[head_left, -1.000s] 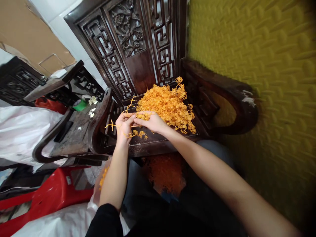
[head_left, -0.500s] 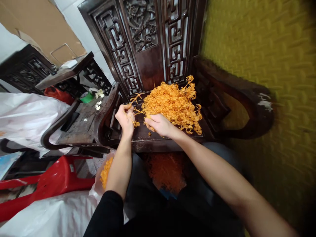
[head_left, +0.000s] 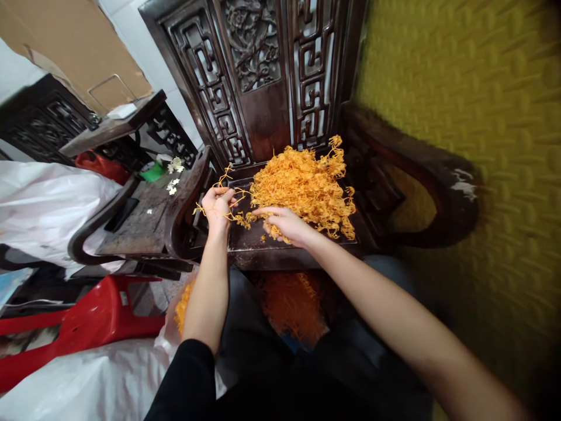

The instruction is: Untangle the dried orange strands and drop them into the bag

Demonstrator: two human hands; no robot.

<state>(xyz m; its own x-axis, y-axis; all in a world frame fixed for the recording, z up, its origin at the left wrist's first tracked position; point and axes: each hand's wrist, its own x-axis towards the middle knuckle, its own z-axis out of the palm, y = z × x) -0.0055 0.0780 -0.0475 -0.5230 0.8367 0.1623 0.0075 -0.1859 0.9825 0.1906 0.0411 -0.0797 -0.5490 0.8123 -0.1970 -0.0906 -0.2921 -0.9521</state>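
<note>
Item: heap of orange strands (head_left: 307, 187), piled on the dark seat of a carved wooden chair (head_left: 263, 240), toward the back and right of the seat, close under the fretwork backrest (head_left: 258, 76). Your left hand (head_left: 219, 206) has its grip closed on a small tuft of strands (head_left: 221, 190), the loose ends sticking out above and to the side of the fingers, just off the heap's left edge. Your right hand (head_left: 284, 223) lies at the heap's near edge, fingers partly curled and touching the strands; whether that grip has anything pinched I cannot tell. A few loose bits (head_left: 263, 238) lie on the bare seat between your hands. Below the seat front, more orange strands (head_left: 291, 304) lie in your lap, and a clear bag (head_left: 182, 310) by your left forearm holds some as well. Risks, as judged: the strands look tangled, so pulling the left tuft away could drag a clump off the heap and over the seat's front edge; thin strands could snap if tugged; bits dropped near the armrest (head_left: 186, 199) could slip into its gaps.
</note>
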